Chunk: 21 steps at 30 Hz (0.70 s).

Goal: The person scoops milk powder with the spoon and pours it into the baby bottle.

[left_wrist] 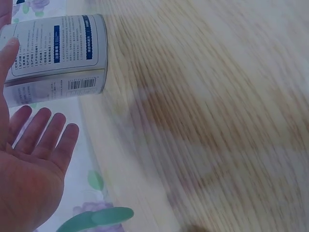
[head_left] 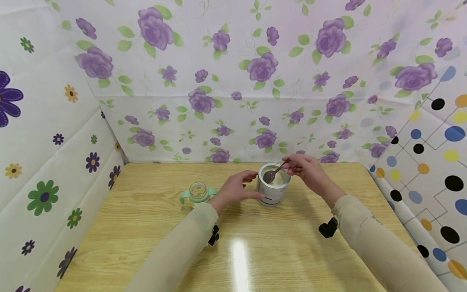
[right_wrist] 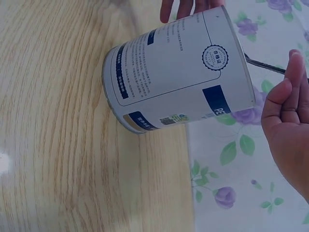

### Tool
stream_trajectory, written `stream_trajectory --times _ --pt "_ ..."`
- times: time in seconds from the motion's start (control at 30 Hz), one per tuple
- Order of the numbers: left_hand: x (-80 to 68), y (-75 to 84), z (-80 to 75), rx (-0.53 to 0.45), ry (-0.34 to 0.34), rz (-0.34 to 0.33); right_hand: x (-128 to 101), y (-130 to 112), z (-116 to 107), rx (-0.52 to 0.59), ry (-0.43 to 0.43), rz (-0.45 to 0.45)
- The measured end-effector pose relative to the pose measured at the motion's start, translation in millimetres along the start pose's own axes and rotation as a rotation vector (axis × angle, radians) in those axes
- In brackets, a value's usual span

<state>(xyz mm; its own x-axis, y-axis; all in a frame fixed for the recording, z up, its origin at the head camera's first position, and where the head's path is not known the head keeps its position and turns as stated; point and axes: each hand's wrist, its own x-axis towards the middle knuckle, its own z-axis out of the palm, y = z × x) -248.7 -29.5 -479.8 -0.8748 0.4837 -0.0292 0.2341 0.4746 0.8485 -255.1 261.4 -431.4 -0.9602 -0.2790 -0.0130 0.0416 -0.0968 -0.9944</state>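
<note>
A white tin can (head_left: pixel 273 194) with printed labels stands upright toward the back of the table, pale powder inside it. My right hand (head_left: pixel 307 172) pinches the handle of a metal spoon (head_left: pixel 269 176), whose bowl is over the can's mouth. In the right wrist view, the spoon handle (right_wrist: pixel 265 65) runs from behind the can's rim to the fingertips. My left hand (head_left: pixel 237 188) is spread at the can's left side, thumb tip right at its wall. The left wrist view shows its fingers (left_wrist: pixel 50 133) loosely extended beside the can (left_wrist: pixel 53 58).
A clear bottle with a mint-green collar and handles (head_left: pixel 198 192) stands left of the can, partly hidden by the left forearm. The wooden table (head_left: pixel 146 227) meets flowered cloth (head_left: pixel 233 121) at the back, with patterned cloth along both sides.
</note>
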Motion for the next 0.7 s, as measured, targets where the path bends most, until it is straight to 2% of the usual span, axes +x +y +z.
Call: stream_trajectory --times 0.17,0.37,0.7 --pt "0.6 -3.8 0.0 -0.014 -0.012 0.001 0.3 -0.9 -2.9 -0.035 -0.001 0.004" --pt "0.9 -10.0 0.2 -0.035 -0.021 -0.001 -1.3 1.6 -9.1 -0.079 -0.015 -0.045" --pt "1.4 -8.5 1.6 -0.025 -0.027 0.021 -2.8 -1.0 -7.2 -0.260 0.001 -0.059"
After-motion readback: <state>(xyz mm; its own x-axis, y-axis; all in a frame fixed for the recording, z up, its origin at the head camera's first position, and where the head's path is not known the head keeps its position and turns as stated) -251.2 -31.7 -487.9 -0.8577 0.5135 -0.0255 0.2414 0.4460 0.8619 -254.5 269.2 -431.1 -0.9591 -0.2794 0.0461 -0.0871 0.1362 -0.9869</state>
